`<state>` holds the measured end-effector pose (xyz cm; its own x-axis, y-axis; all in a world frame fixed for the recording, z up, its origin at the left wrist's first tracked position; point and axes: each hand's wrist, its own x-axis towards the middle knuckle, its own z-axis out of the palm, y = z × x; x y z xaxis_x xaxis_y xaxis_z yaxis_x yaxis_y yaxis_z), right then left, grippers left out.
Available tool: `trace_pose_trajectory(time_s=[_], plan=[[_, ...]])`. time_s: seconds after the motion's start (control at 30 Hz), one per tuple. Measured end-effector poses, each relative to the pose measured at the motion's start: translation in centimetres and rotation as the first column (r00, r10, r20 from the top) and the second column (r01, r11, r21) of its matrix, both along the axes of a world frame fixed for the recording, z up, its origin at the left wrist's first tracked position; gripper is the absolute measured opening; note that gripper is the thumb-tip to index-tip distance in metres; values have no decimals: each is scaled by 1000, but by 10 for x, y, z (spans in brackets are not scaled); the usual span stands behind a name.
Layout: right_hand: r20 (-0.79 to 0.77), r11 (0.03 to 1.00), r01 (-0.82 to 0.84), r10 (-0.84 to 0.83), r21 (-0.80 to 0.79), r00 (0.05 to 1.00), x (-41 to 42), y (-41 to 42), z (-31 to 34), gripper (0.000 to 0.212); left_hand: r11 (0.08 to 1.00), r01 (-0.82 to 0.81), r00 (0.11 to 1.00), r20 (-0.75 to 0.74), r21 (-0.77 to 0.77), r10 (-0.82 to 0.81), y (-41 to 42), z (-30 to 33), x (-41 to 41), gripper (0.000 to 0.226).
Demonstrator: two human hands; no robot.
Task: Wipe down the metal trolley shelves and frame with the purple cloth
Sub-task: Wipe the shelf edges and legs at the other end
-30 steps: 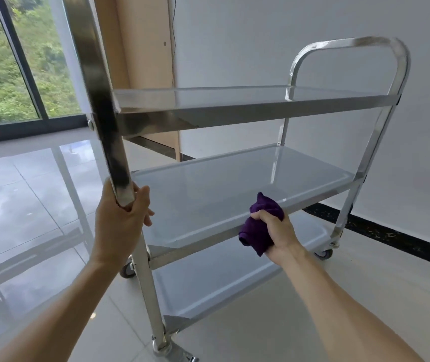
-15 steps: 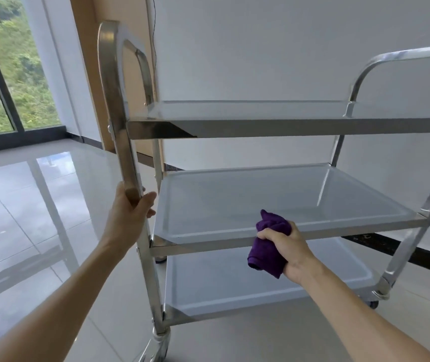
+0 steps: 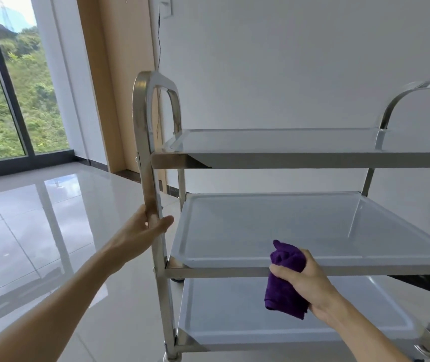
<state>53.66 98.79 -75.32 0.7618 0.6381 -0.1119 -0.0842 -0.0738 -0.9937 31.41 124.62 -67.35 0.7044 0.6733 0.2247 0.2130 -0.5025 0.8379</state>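
A three-shelf stainless steel trolley (image 3: 313,160) stands in front of me, its long side facing me. My left hand (image 3: 145,229) grips the near left upright of the frame (image 3: 143,142), between the top and middle shelves. My right hand (image 3: 305,280) holds a bunched purple cloth (image 3: 284,283) against the front rim of the middle shelf (image 3: 274,223). The cloth hangs down over the rim in front of the bottom shelf (image 3: 234,309). All three shelves are bare.
A white wall (image 3: 287,61) with a dark skirting stands behind the trolley. A wooden panel (image 3: 114,74) and a tall window (image 3: 12,87) lie to the left. Glossy floor tiles (image 3: 25,244) spread out on the left.
The view has swung left and the trolley now faces me side-on. Both hands keep their holds: left on the upright, right with the cloth at the middle shelf's front rim.
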Motion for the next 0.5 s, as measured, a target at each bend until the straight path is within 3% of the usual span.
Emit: trace_pose_trajectory(time_s=[0.1, 0.17, 0.27, 0.33, 0.4, 0.5], plan=[[205, 973, -90, 134, -212, 970, -5, -5, 32, 52, 1000, 16, 992, 125, 14, -18, -6, 43, -13, 84], [330, 961, -151, 224, -233, 917, -19, -6, 64, 56, 1000, 3, 960, 279, 23, -10, -1, 75, -16, 110], [576, 967, -206, 255, -150, 776, -47, 0, 117, 66, 997, 25, 915, 401, 77, -54, 10, 122, -9, 81], [765, 979, -191, 180, -76, 618, -64, 9, 152, 72, 996, 15, 889, 455, 89, -54, 17, 147, 5, 65], [907, 986, -167, 76, -7, 413, -71, 24, 185, 75, 998, -9, 884, 467, 69, -24, 16, 163, 21, 63], [959, 992, -123, 30, 6, 283, -66, 55, 224, 84, 981, -111, 916, 400, 162, 37, 11, 162, 36, 64]])
